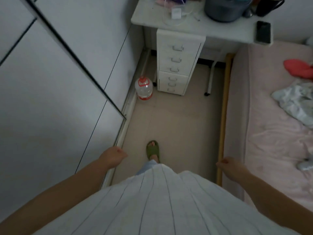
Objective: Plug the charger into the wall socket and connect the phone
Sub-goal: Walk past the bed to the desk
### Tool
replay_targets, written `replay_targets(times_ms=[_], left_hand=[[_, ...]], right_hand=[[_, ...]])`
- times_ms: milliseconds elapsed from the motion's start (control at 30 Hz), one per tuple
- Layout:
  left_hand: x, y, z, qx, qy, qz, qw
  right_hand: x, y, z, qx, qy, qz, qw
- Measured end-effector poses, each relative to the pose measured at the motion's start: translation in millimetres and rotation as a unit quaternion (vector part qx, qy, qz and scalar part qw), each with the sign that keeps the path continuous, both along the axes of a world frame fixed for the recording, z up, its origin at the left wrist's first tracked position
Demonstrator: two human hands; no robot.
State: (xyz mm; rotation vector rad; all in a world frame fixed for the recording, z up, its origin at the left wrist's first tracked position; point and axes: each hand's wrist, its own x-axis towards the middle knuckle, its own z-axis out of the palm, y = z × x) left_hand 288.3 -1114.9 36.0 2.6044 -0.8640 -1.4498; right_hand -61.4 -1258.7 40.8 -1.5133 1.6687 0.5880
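A white charger block (176,13) with its white cable (171,22) looped around it lies on the white desk (145,19) far ahead. A dark phone (263,31) rests face up at the desk's right end. My left hand (113,156) hangs at my side with the fingers curled in, holding nothing. My right hand (229,166) hangs the same way near the bed frame, fingers closed and nothing in it. Both hands are far from the desk. No wall socket is visible.
A white drawer unit (176,65) stands under the desk, a large water bottle (144,89) on the floor to its left. A wardrobe (50,82) lines the left side, a pink bed (274,124) the right. A grey bucket (225,9) and black bag (269,5) sit on the desk.
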Motion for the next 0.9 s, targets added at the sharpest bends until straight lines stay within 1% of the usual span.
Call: replay_targets(times_ms=[67, 167, 333, 467, 600, 667, 733, 800, 900], left_hand=[[27.0, -44.9, 0.5, 0.001, -0.002, -0.012, 1.000], [65.7, -110.3, 12.0, -0.020, -0.009, -0.018, 1.000], [114.7, -212.5, 26.3, -0.020, -0.025, -0.036, 0.999], [123.3, -277.1, 24.5, -0.025, -0.020, -0.034, 0.999], [125.5, -328.1, 20.3, -0.002, -0.007, -0.025, 1.000], [130.8, -353.8, 19.5, 0.015, -0.010, -0.004, 1.000], [137.8, -385.7, 22.4, 0.005, -0.011, 0.038, 0.999], [142.7, -417.4, 28.0, -0.023, -0.007, 0.073, 0.997], [150.2, -466.4, 35.0, -0.052, -0.009, 0.058, 0.997]], right_hand=[[23.6, -33.6, 3.4, 0.006, 0.006, -0.014, 1.000], [56.7, -78.0, 13.2, 0.015, 0.006, -0.019, 1.000], [104.2, -153.0, 19.1, -0.011, 0.015, -0.027, 0.999], [127.3, -216.2, 11.6, 0.007, 0.022, -0.012, 1.000], [144.2, -294.5, 5.6, 0.011, 0.009, 0.014, 1.000], [153.5, -335.9, 7.7, 0.012, 0.000, 0.033, 0.999], [164.0, -380.6, 12.0, 0.014, -0.005, 0.045, 0.999], [177.2, -423.6, 19.5, 0.005, -0.009, 0.063, 0.998], [204.8, -478.0, 31.6, -0.018, -0.013, 0.089, 0.996]])
